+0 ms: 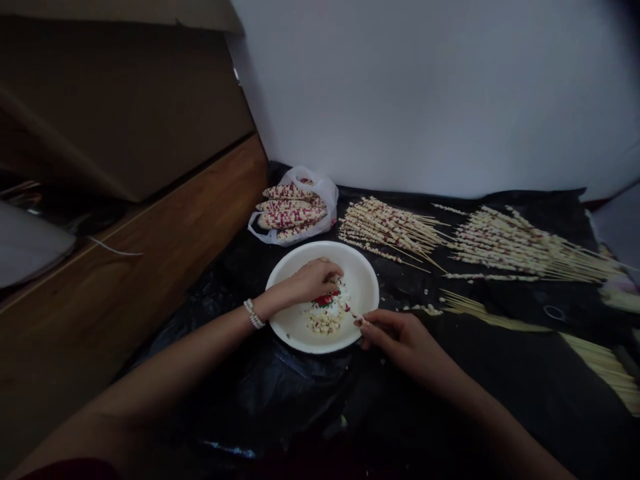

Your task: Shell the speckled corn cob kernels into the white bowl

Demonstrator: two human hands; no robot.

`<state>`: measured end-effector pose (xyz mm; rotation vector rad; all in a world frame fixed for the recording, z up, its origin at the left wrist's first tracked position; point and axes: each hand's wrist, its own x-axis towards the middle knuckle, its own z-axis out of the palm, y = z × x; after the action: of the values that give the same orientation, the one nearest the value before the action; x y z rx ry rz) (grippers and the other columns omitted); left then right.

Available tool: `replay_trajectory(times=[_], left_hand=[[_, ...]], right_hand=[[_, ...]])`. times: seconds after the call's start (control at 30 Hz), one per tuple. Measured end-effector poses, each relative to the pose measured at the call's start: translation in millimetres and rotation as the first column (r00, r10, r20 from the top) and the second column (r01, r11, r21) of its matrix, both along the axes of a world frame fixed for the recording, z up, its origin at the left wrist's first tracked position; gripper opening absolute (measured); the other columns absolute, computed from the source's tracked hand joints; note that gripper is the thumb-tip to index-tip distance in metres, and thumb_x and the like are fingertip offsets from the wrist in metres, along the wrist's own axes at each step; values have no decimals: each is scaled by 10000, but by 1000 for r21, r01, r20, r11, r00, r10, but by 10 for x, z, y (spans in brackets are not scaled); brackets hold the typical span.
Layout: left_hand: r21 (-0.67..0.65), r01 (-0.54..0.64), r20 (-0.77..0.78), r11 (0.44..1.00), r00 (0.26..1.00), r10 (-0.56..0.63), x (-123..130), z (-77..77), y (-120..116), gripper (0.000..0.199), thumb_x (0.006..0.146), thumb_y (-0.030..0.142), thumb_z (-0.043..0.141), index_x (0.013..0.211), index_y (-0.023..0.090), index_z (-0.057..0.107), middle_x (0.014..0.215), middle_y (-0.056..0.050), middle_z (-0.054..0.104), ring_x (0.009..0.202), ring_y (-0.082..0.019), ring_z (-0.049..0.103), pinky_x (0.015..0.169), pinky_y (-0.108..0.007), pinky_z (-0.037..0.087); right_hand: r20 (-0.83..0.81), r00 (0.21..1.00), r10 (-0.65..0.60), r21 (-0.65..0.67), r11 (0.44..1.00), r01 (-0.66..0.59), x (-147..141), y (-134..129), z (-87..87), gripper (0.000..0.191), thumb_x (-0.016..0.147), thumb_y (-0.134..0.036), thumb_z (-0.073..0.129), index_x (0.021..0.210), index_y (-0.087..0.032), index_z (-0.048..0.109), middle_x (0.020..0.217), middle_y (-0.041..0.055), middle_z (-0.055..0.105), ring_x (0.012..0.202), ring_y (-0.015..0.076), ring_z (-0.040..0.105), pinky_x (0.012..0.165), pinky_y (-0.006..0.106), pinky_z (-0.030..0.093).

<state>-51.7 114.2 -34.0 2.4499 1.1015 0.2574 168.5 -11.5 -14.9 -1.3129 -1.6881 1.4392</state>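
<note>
Pinched in right hand (393,333), at rim of round white bowl (369,277): short row of cream-and-red kernels (358,321). Curled over loose cream kernels (325,323) in bowl: fingers of left hand (315,280), grip not tellable. Behind: white plastic bag (331,193) of red-speckled cobs (293,218).

Pale, red-flecked kernels (324,323) loose in a round white bowl (366,283)

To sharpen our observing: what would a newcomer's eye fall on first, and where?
Probably the white bowl of kernels at the centre, the left hand inside it, the right hand at its rim. Next, the red-speckled cobs in a bag behind it, then two skewer piles farther right.
</note>
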Motion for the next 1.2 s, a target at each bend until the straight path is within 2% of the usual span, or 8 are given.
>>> replay_trajectory(times=[0.23, 0.53, 0.63, 0.7, 0.8, 0.93, 1.07, 1.2], left_hand=[[38, 188, -72, 981, 980, -185, 230, -8, -74, 85, 842, 130, 632, 895, 165, 688, 912, -61, 699, 849, -201, 648, 768, -285, 451], [81, 230, -190, 970, 959, -211, 251, 50, -186, 183, 853, 64, 582, 775, 146, 726, 771, -91, 699, 726, -212, 661, 672, -290, 438], [32, 195, -125, 980, 974, -190, 132, 160, -207, 164, 842, 99, 613, 799, 172, 752, 782, -58, 730, 720, -187, 669, 655, -268, 438], [-178, 21, 136, 984, 991, 4, 40, 251, -246, 132, 867, 181, 629, 879, 164, 759, 780, -51, 743, 683, -163, 669, 641, -252, 456], [-528, -94, 388, 844, 858, 338, -54, 365, -349, 183, 860, 309, 675, 890, 142, 744, 764, -54, 746, 647, -147, 659, 633, -253, 501], [-703, -181, 467, 688, 613, 638, -51, 432, -519, 195, 776, 324, 776, 868, 153, 775, 766, -48, 761, 656, -126, 663, 634, -229, 518], [-821, -94, 486, 564, 402, 776, 29, 439, -656, 229, 717, 332, 841, 862, 162, 789, 810, -56, 781, 680, -121, 690, 609, -199, 517], [-860, 5, 499, 510, 216, 839, 127, 421, -745, 202, 688, 256, 867, 845, 155, 789, 882, -65, 792, 681, -104, 696, 617, -186, 540]], right_hand=[[-66, 998, 10, -54, 998, -13, -36, -134, -15, 257, 927, -371, 596, 1030, -190, 746, 759, 25, 753, 773, 183, 675, 767, 298, 461], [-45, 995, 83, -16, 996, -84, 37, -106, 56, 267, 943, -388, 577, 1013, -196, 750, 755, 14, 730, 758, 162, 646, 730, 276, 449], [-45, 998, 46, -29, 998, -47, 151, -59, 169, 293, 945, -428, 560, 953, -192, 733, 736, 10, 717, 712, 149, 624, 683, 261, 452], [-3, 1000, -23, 40, 999, 23, 245, -10, 245, 299, 946, -439, 556, 893, -196, 721, 753, 11, 715, 718, 146, 621, 692, 260, 457], [72, 991, -113, 155, 983, 100, 343, 58, 334, 297, 957, -447, 542, 902, -209, 710, 752, -1, 698, 706, 140, 613, 682, 254, 460], [162, 978, -131, 289, 954, 80, 313, 73, 397, 290, 987, -419, 502, 1036, -231, 717, 792, -6, 707, 738, 141, 627, 691, 250, 467], [191, 975, -114, 370, 928, 35, 203, 20, 399, 315, 1002, -393, 469, 969, -231, 738, 763, 4, 715, 693, 142, 639, 653, 256, 472], [192, 974, -119, 386, 922, 36, 134, -21, 374, 322, 1001, -392, 468, 1004, -236, 749, 734, 16, 719, 658, 150, 643, 628, 270, 474]])
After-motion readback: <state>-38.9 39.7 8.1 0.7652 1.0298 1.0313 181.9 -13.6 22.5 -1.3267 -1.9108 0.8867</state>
